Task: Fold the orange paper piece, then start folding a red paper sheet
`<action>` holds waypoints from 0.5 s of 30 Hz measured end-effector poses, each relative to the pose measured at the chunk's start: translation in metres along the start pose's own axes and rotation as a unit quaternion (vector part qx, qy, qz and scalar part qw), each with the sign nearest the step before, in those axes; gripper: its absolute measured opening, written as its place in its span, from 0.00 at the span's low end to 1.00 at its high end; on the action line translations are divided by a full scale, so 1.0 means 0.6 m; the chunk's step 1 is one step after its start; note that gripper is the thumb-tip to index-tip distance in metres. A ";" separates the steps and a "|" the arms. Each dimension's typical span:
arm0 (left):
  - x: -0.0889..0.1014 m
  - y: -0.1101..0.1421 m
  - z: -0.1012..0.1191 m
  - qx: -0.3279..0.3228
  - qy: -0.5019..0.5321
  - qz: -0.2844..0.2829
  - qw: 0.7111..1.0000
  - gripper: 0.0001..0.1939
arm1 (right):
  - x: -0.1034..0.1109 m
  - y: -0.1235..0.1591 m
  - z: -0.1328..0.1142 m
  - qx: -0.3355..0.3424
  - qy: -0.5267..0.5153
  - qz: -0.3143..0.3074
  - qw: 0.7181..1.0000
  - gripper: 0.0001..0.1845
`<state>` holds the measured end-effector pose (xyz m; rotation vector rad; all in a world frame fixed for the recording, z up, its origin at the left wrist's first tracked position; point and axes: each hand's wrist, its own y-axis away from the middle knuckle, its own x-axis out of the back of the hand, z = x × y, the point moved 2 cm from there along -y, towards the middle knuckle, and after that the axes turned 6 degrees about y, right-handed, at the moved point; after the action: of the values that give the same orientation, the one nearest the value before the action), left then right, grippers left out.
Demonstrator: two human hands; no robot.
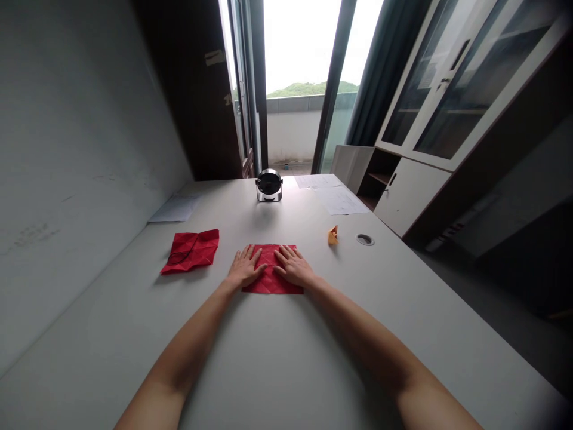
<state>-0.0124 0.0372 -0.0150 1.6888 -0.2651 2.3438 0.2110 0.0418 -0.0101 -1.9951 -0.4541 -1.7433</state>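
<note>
A red sheet of paper with crease lines lies flat on the white table in front of me. My left hand rests flat on its left side, fingers spread. On the right side of the same sheet lies my right hand, also flat with its fingers apart. Both thumbs point inward toward the middle of the paper. Parts of the sheet are hidden beneath the palms. To the left, a second creased red paper sits slightly raised, with a thin dark loop on it.
A small folded orange paper piece stands at the right, beside a round cable hole. A round black-and-silver device is at the back. White papers lie back right, and another by the left wall. A cabinet borders the right.
</note>
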 end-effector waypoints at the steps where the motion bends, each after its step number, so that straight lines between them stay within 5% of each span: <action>1: 0.000 -0.002 -0.004 0.009 0.000 0.002 1.000 0.39 | 0.000 0.001 0.007 -0.007 0.002 -0.003 1.000 0.39; 9: -0.003 0.002 -0.011 0.047 -0.011 0.022 0.999 0.40 | 0.005 0.019 0.025 -0.043 0.022 -0.007 0.999 0.42; 15: 0.004 0.016 -0.025 0.052 -0.014 0.055 0.997 0.37 | 0.005 0.025 -0.023 0.053 0.005 -0.007 0.999 0.41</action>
<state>-0.0295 0.0324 -0.0175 1.7977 -0.2515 2.4543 0.2077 0.0217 -0.0074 -1.9135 -0.5475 -1.6995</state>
